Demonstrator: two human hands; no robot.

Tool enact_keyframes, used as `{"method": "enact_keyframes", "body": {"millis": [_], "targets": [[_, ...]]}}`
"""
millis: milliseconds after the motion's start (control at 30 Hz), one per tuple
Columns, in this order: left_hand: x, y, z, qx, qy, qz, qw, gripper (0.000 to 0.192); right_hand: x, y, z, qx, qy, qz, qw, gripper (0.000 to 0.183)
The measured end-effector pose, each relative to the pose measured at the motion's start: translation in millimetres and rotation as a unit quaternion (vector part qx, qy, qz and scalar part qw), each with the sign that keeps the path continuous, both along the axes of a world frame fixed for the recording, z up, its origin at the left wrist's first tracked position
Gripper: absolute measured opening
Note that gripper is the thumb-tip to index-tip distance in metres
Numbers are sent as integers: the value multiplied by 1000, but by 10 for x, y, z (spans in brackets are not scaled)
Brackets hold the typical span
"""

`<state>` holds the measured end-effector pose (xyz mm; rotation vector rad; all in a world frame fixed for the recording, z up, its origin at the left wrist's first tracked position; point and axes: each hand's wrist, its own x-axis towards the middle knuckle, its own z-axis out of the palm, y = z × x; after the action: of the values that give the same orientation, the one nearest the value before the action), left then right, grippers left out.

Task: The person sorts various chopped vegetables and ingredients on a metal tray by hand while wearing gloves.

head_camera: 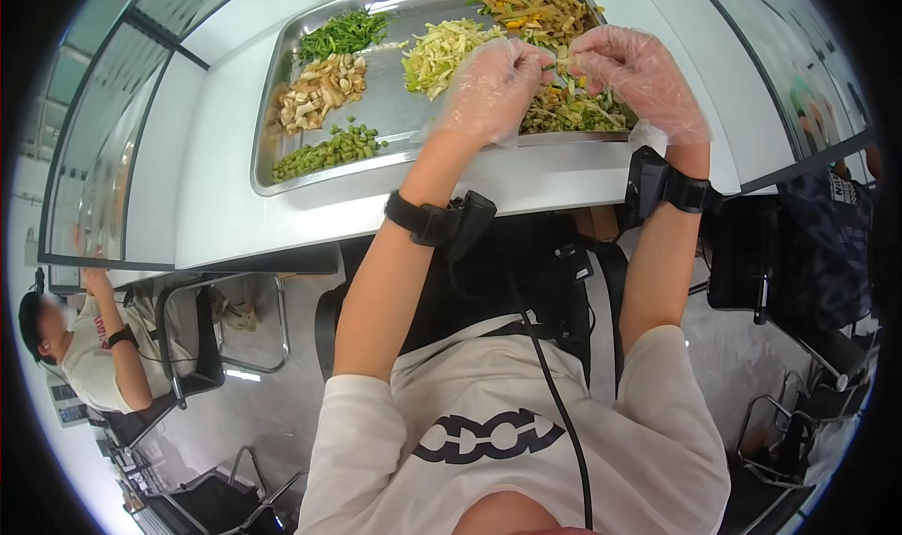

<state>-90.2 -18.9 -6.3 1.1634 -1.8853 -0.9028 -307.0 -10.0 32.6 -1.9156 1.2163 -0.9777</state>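
Both my hands wear clear plastic gloves above the right part of a steel tray (394, 77). My left hand (490, 87) pinches a small green vegetable piece (548, 67). Close beside it, my right hand (627, 70) has a pale vegetable shred (564, 61) between its fingertips. Under and beyond them lie mixed cut vegetables (578, 112) and a heap of brownish-yellow strips (539, 6). Shredded cabbage (444, 52) sits left of my left hand, partly hidden by it. Farther left are chopped greens (345, 33), pale brownish chunks (320, 91) and cut green bean pieces (328, 151).
The tray stands on a white table (218, 204) with framed glass partitions (99, 147) at both sides. A co-worker (99, 345) sits at the left. Black chairs (211, 500) stand behind me. A black cable (557, 394) runs down my shirt.
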Motion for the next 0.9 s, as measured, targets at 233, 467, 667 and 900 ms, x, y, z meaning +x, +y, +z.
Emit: {"method": "enact_keyframes", "body": {"millis": [233,467,667,900], "targets": [[3,19,31,73,84,-32,993,28,-37,-38,-54,-76,55,-7,996,22],[15,25,22,8,33,-10,999,34,-67,-30,-45,-77,50,-12,996,22],[21,52,45,56,65,-2,996,37,-116,9,-26,-103,71,-42,991,23],[18,81,98,33,22,21,999,36,-91,40,8,-106,82,-43,990,24]]}}
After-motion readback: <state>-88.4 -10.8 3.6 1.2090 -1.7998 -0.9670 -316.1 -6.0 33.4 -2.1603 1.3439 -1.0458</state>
